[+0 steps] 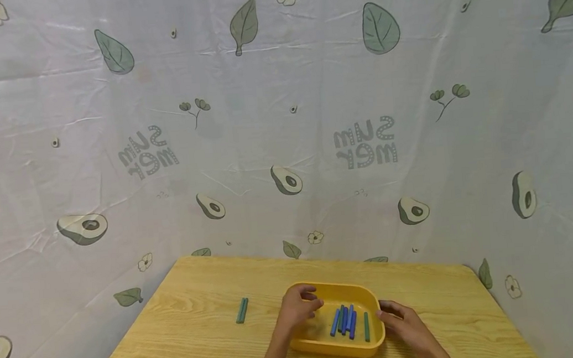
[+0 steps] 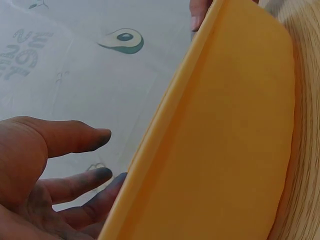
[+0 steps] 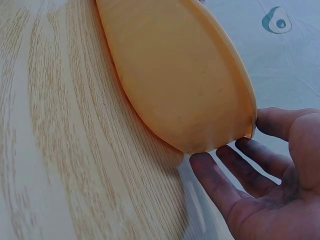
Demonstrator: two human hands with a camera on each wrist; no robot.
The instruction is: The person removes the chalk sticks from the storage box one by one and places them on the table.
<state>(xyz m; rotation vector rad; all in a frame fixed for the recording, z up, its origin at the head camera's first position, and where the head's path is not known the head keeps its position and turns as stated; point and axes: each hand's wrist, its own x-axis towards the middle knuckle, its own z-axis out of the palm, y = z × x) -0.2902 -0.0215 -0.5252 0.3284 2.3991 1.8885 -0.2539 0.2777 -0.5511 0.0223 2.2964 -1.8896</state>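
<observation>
A yellow plastic tray (image 1: 335, 348) rests on the table, holding several thin blue sticks (image 1: 344, 319) and dark green sticks (image 1: 367, 327), chalk-like in look. Over the tray's left end is my left hand (image 1: 298, 308), fingers loosely bent and thumb apart, with nothing seen between them. Its fingertips look smudged dark in the left wrist view, partly hidden behind the tray wall (image 2: 215, 130). My right hand (image 1: 405, 326) holds the tray's right end. In the right wrist view, the thumb lies at the rim and the fingertips (image 3: 202, 162) touch the outer wall.
Two green sticks (image 1: 242, 311) lie side by side on the wooden table (image 1: 198, 340), left of the tray. A pale curtain (image 1: 244, 148) printed with leaves and avocados hangs behind and beside the table.
</observation>
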